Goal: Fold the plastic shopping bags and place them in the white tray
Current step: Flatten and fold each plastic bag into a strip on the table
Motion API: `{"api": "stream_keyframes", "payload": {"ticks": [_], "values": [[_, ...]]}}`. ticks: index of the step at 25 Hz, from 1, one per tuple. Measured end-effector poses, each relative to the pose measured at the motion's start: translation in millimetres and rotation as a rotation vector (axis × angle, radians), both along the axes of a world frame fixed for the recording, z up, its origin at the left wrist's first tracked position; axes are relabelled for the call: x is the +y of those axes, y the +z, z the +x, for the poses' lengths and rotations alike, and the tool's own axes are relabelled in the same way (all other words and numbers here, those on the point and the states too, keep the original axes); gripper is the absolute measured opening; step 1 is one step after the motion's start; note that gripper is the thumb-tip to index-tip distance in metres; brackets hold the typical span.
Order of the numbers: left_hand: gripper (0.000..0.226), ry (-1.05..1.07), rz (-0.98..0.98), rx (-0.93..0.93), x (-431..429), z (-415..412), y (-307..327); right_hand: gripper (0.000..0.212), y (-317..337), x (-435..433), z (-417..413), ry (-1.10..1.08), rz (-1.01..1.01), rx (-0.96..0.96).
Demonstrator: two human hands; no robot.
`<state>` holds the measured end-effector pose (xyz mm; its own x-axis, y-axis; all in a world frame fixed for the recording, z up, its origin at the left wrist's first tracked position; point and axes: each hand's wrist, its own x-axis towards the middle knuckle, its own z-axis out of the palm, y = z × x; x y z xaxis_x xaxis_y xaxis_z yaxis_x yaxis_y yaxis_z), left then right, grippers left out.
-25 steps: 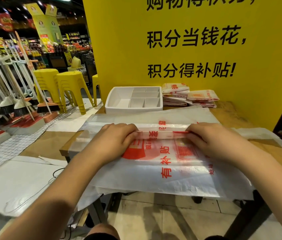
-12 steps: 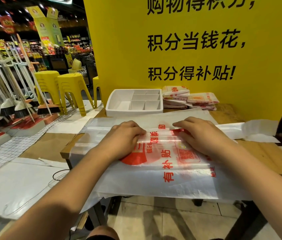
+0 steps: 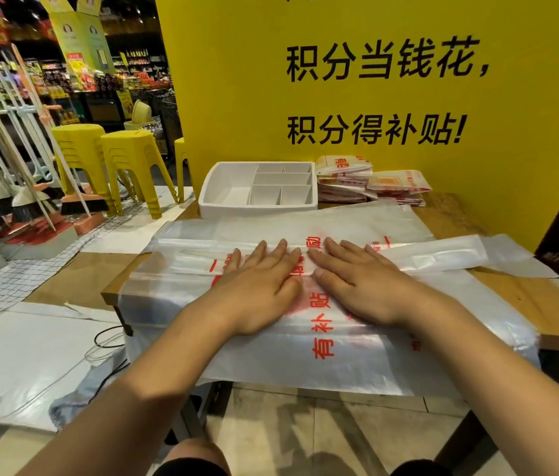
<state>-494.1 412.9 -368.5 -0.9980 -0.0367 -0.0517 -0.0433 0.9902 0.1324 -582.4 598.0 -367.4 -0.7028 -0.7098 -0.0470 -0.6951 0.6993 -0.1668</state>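
Fingers (image 3: 273, 250) of both the left hand (image 3: 257, 286) and right hand (image 3: 360, 283) lie flat, grasping nothing, pressing the plastic bag (image 3: 340, 352), whose folded band runs left-right; white tray (image 3: 209, 201) sits beyond, far-left.

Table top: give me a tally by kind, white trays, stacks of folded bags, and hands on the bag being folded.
White compartmented plastic tray: 1
Stacks of folded red-printed plastic bags: 2
Hands pressed flat on the translucent red-printed plastic shopping bag: 2, left hand and right hand
Total: 5
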Motion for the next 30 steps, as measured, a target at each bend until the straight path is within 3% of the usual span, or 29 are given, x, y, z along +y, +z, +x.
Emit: {"api": "stream_keyframes", "payload": {"ticks": [3, 7, 14, 16, 18, 21, 25, 30], "values": [[0.06, 0.052, -0.021, -0.025, -16, 6, 0, 0.063, 0, 35, -19, -0.104, 0.031, -0.023], [0.063, 0.125, -0.038, -0.026, -33, 13, -4, 0.09, 1, 94, -37, -0.356, 0.07, -0.045], [0.064, 0.129, -0.052, -0.027, -29, 13, -3, 0.067, 1, 91, -38, -0.417, 0.168, 0.015], [0.065, 0.126, -0.068, -0.005, -27, 15, 1, 0.061, 8, 83, -31, -0.362, 0.175, 0.139], [0.063, 0.112, -0.089, 0.045, -25, 14, 6, 0.06, 14, 71, -21, -0.205, 0.054, 0.223], [0.053, 0.084, -0.106, 0.125, -27, 14, 13, 0.051, 20, 57, -9, -0.03, -0.093, 0.188], [0.047, 0.061, -0.13, 0.177, -25, 11, 15, 0.037, 21, 47, -6, -0.009, -0.042, 0.382], [0.04, 0.04, -0.108, 0.228, -22, 4, 19, 0.032, 32, 37, -9, -0.007, 0.017, 0.454]]}}
